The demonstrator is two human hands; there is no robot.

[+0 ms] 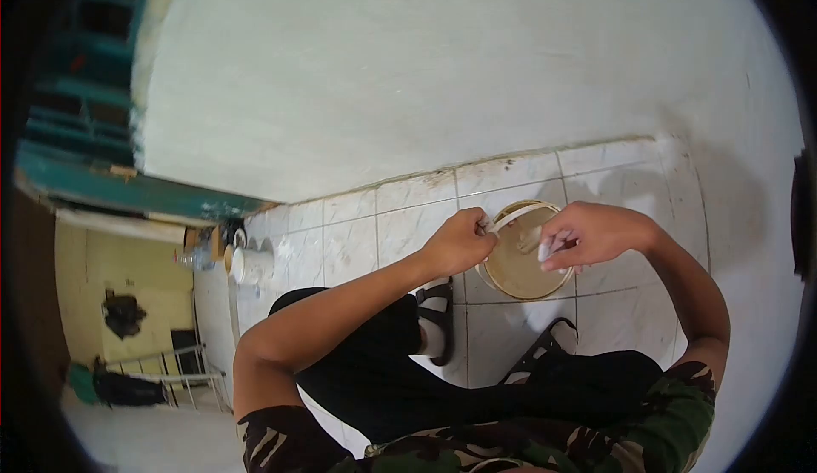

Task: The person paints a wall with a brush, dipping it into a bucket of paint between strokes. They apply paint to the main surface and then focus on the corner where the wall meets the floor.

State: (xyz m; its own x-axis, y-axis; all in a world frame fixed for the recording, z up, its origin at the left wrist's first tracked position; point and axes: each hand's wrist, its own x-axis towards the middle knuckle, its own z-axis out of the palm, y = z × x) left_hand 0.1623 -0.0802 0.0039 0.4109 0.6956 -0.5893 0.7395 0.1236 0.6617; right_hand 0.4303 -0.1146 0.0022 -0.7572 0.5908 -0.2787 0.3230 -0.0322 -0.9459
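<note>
A round bucket (517,287) with a pale beige inside and a yellowish rim stands on the tiles in front of my feet. My left hand (464,241) is closed at the bucket's left rim, its thumb and fingers pinching a thin white strip (516,214). That strip curves across the far side of the bucket toward my right hand (587,235). Over the bucket's right side, my right hand has its fingers curled, with white smears on them; what they hold, I cannot tell. A small light-brown shape (529,239) shows beside those fingers, over the bucket's inside.
A pale wall (425,73) meets the white tiled floor (345,239) beyond the bucket. My sandalled feet (436,324) are close to it. White tubs (253,265) and plastic bottles (200,258) stand at the left, and a metal rack (183,371) sits farther off.
</note>
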